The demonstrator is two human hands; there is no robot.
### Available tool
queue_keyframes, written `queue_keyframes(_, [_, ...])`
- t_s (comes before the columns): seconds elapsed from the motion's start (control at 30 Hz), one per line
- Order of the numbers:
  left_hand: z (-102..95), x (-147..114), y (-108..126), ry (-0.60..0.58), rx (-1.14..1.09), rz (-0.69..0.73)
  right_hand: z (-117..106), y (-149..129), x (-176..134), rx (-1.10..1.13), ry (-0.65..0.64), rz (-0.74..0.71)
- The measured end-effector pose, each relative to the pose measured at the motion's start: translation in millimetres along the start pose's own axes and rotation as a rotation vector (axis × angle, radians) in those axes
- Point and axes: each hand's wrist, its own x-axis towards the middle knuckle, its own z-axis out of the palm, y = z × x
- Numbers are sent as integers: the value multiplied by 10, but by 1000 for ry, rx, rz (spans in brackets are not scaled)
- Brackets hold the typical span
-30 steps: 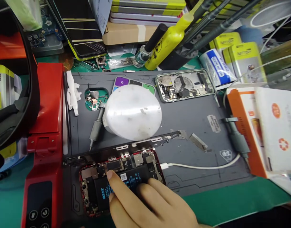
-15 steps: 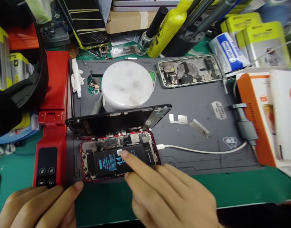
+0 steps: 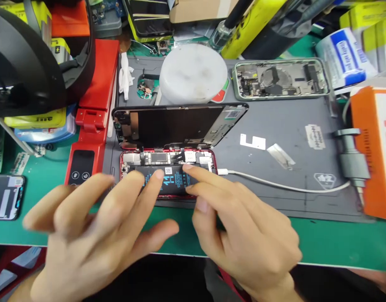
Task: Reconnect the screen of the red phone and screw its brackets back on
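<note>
The left hand (image 3: 98,235) hovers with fingers spread apart, its fingertips over the near edge of the opened red-framed phone (image 3: 168,174) with a black battery. The right hand (image 3: 243,235), fingers loosely apart and gripping nothing, touches the battery with its forefinger. Beyond both hands the phone's black screen panel (image 3: 174,126) stands tilted up, and a white cable (image 3: 275,184) runs off past the right hand.

Both hands are down on the opened red phone (image 3: 168,176): left hand (image 3: 95,235) with fingers spread over its near edge, right hand (image 3: 243,226) with a fingertip on the battery (image 3: 172,181). The screen (image 3: 177,126) is propped up behind, white cable (image 3: 275,184) plugged in, all on a grey mat (image 3: 275,201).
</note>
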Motion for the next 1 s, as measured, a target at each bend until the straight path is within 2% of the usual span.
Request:
queue_keyframes(0.1, [105,164,76,-21,146,75,-13,12,-39,32,55,76])
queue_keyframes(0.17, [150,205,105,-13,125,35,-20,21,-48,63,69,94])
queue_keyframes(0.4, [136,224,164,-54,102,-62,-19,28,0,24,-25,13])
queue_keyframes(0.57, [151,243,174,-29,137,15,-6,21,21,-24,-63,-19])
queue_keyframes(1.0, [220,252,143,36,126,8,20,-4,1,-148,-97,-106])
